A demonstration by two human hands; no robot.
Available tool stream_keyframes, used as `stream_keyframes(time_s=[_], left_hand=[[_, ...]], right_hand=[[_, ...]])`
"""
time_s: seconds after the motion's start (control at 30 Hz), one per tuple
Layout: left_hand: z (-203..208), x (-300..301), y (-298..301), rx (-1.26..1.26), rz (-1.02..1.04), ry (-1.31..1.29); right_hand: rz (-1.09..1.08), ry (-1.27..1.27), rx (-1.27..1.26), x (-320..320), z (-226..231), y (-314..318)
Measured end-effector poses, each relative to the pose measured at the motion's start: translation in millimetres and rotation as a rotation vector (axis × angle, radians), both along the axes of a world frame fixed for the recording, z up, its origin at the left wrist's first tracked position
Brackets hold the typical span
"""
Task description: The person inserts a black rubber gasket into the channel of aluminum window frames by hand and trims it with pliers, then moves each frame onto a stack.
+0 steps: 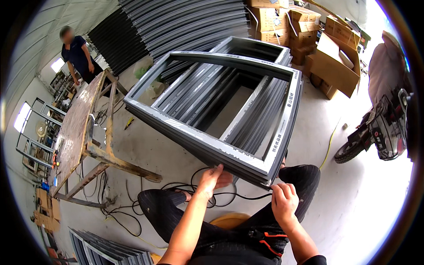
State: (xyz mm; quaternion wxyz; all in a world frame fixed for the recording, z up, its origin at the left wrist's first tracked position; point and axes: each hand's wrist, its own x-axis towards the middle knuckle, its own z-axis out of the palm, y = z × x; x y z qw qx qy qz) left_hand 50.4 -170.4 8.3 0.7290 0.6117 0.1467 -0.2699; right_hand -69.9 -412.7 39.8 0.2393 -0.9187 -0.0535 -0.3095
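In front of me stands a stack of grey metal window frames (pixel 212 134), the top one tilted, with white printed film along its faces. My left hand (pixel 214 180) is just below the near edge of the stack. Its fingers stretch to the right with the thumb up, and I see nothing in them; whether they touch the edge I cannot tell. By the near right corner my right hand (pixel 285 201) is closed, its fingertips close to that corner. A small dark thing shows at those fingertips, too small to name. Orange-handled pliers (pixel 270 248) rest at my waist.
A worn wooden workbench (pixel 76 121) stands at left, with a person (pixel 79 55) behind it. Black cables (pixel 126 207) loop over the floor. Cardboard boxes (pixel 271 20) are piled at back right, near a parked motorbike (pixel 382 128). More frames (pixel 106 249) lie at lower left.
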Motion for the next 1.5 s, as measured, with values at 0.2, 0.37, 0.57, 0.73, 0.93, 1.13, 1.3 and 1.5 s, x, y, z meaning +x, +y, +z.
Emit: stream_keyframes(time_s=[0.2,0.37,0.57,0.73,0.93,1.13,1.3,1.5], left_hand=[[-8.7,-5.6,-10.6,0.023,0.087,-0.059],[-10.2,-20.3,-28.8,-0.049,0.110,-0.052],[-7.2,-32.6,-46.9,-0.100,0.066,0.009],[-16.1,-37.6,-48.7,-0.127,0.023,-0.021],[-14.7,-7.0,-10.4,0.036,0.170,-0.098],[-14.1,60.4,68.5,0.183,0.364,-0.120],[-29.9,95.8,111.0,0.616,0.580,-0.527],[20.3,67.3,30.2,0.939,0.482,-0.766]], right_hand=[[-0.068,-0.001,0.038,5.0,-4.9,-1.2],[-0.094,0.047,0.117,5.0,-5.6,-0.8],[-0.167,0.165,0.287,0.3,-15.2,-1.0],[-0.166,0.200,0.264,-0.7,-13.5,1.7],[-0.196,0.216,0.268,-2.4,-8.3,-7.1],[-0.158,0.276,0.194,-0.7,-8.6,-11.6],[0.120,0.243,0.134,12.3,41.9,-21.2],[0.374,0.115,-0.156,133.4,102.2,-22.1]])
